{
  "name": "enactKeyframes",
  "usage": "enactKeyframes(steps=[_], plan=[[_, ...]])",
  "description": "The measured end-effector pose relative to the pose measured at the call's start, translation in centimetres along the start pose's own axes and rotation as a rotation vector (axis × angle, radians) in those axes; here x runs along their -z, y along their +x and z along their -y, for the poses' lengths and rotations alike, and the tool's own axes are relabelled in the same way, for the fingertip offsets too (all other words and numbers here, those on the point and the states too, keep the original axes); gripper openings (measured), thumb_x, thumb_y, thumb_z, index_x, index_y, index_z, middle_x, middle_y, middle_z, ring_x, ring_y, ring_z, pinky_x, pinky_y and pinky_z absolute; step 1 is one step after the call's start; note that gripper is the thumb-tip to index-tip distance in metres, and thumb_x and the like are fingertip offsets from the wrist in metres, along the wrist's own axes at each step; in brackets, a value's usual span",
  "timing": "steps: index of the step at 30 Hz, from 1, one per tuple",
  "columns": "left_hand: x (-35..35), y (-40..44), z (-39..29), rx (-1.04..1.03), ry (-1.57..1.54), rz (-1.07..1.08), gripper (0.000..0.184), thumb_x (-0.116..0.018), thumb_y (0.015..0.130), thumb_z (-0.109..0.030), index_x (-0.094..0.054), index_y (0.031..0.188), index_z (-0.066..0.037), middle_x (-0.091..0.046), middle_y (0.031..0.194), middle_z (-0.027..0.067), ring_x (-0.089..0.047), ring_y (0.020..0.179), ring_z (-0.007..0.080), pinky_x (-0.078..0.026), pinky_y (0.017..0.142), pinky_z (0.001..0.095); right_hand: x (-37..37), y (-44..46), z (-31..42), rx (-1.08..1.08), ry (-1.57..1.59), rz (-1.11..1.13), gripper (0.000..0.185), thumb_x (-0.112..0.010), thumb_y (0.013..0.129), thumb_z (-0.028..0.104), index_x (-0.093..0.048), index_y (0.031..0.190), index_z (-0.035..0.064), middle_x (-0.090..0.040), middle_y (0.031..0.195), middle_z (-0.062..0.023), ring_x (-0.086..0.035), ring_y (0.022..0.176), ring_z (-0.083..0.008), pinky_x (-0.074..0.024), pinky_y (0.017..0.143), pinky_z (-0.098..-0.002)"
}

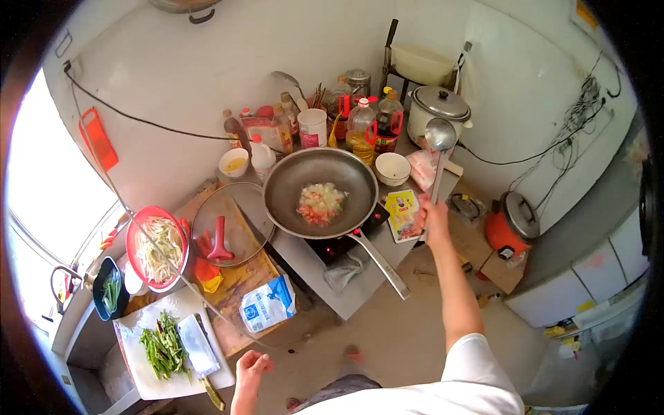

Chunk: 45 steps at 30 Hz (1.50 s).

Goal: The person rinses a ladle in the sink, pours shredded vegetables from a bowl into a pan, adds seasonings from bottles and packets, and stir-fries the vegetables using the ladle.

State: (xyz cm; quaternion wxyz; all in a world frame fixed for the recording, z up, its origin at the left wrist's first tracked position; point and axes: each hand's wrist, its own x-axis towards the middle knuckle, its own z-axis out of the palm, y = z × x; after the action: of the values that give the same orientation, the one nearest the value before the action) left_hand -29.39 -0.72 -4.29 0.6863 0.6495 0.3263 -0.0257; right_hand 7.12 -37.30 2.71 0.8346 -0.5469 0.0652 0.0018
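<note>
My right hand (434,220) grips a metal ladle (440,135) by its handle, its bowl raised to the right of the frying pan. In the frying pan (277,187) lies a small heap of chopped red and pale pieces (322,204). The pan sits on an induction cooktop (330,247) with red lights, its long handle pointing toward me. Low in the view, my left hand (253,365) hovers with curled fingers and nothing visible in them. Nearest to it are the cutting board (135,332), with cut green vegetables (164,346), and a cleaver (198,346).
A glass lid (238,197) and a blue-white bag (267,304) lie left of the pan. Further left is a red basin of pale shreds (158,252). Bottles (361,128), bowls (393,169) and a lidded pot (440,104) stand behind. A red rice cooker (510,225) is at right.
</note>
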Motion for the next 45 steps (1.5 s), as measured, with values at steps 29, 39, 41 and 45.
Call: enactKeyframes(steps=[29,39,41,45], plan=[[53.9,-12.5,9.7,-0.234,-1.283,-0.46,0.017,-0.039,0.1,-0.023,-0.037,0.101,-0.006,-0.063,0.094,0.0241,-0.033,0.04,0.0056,-0.026,0.035,0.0199,-59.2,-50.6,-34.3,0.185,-0.63,1.393,0.011,-0.062,0.082,0.007,-0.063,0.086,-0.0024,-0.065,0.071,-0.0074,-0.061,0.064,-0.0119,-0.049,0.059,-0.0259],[70.2,-2.9,7.5,0.064,-1.337,-0.394,0.025,-0.039,0.086,0.005,-0.04,0.11,0.01,-0.058,0.104,0.0218,-0.041,0.052,0.0066,-0.036,0.039,0.0157,-89.9,-45.6,-47.5,0.993,-0.782,1.255,0.036,-0.061,0.082,0.016,-0.057,0.115,0.0029,-0.056,0.121,-0.0148,-0.051,0.115,-0.0335,-0.042,0.096,-0.0413],[72.0,-2.1,6.4,0.127,-1.407,-0.362,0.033,-0.043,0.083,0.007,-0.041,0.116,0.011,-0.056,0.077,0.0107,-0.041,0.047,0.0048,-0.039,0.04,0.0146,-94.1,-46.0,-50.9,1.195,-0.844,1.248,0.038,-0.059,0.084,0.021,-0.055,0.119,0.0051,-0.055,0.124,-0.0115,-0.048,0.12,-0.0301,-0.0403,0.098,-0.0418],[75.8,-1.1,8.2,0.148,-1.443,-0.343,0.03,-0.041,0.09,0.001,-0.04,0.119,0.01,-0.06,0.102,0.02,-0.054,0.059,0.0089,-0.043,0.042,0.0146,-97.5,-45.7,-53.7,1.324,-1.101,1.41,0.022,-0.054,0.085,0.017,-0.064,0.101,0.0062,-0.061,0.115,-0.0085,-0.054,0.114,-0.0252,-0.0426,0.095,-0.0388]])
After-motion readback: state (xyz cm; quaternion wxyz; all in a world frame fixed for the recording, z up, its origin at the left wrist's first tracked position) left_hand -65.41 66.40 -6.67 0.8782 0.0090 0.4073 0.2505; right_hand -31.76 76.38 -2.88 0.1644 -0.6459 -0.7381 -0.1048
